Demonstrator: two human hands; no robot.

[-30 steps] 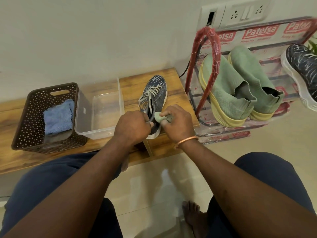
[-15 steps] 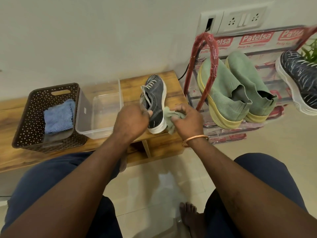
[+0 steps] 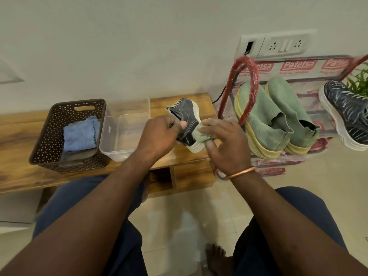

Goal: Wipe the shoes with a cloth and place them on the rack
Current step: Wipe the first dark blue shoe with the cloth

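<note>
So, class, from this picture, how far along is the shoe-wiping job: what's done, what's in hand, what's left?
Done: two green shoes and one dark shoe sit on the rack. In hand: the left hand holds a dark sneaker tilted over the bench while the right hand presses a green cloth against its side. Left: finishing this wipe and placing the sneaker on the rack.

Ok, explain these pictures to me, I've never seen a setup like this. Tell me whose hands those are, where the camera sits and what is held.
No machine here: a person works with bare hands, filmed by one camera worn on the head, looking down. The left hand grips a dark shoe tipped sideways over a wooden bench. The right hand holds a green cloth against it. On the bench stand a brown basket holding a blue cloth and a clear tub. The rack at right carries green shoes.
</note>
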